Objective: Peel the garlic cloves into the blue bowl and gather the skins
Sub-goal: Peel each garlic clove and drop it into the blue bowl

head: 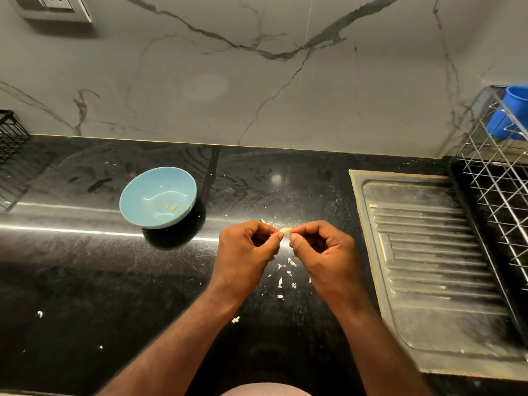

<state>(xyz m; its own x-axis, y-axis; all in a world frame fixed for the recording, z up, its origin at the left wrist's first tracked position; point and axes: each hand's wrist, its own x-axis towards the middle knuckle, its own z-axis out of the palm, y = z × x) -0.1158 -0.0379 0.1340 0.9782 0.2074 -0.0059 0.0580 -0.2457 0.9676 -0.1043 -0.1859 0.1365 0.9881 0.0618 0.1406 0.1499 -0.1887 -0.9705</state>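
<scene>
**A:** Report the hands.

**B:** Left hand [245, 247] and right hand [323, 250] are held close together above the bench [85, 281], fingers curled. Thumb and forefinger of each pinch opposite ends of one garlic clove [285, 230]. The other fingers are folded toward the palms. How much skin the clove carries is too small to tell.

**A:** Skins?

**B:** Loose skins [291, 262] lie scattered on the bench at 6 o'clock from the hands, between the wrists. A few more show at 12 o'clock, partly hidden behind the left knuckles. Stray flakes lie farther off toward 7 and 8 o'clock.

**A:** Containers?

**B:** The blue bowl [148, 192] stands on the bench at 10 o'clock, well apart from the hands. It holds two small yellow pieces [174, 207]; whether they are whole cloves cannot be told. At 3 o'clock a steel drainboard [428, 252] is set into the bench. A wire rack [497, 178] stands at 2 o'clock, cut off by the frame edge, with a blue cup [511, 115] in it, only partly visible. A black wire basket [11, 138] at 9 o'clock is also cut off, and its contents are out of view.
</scene>
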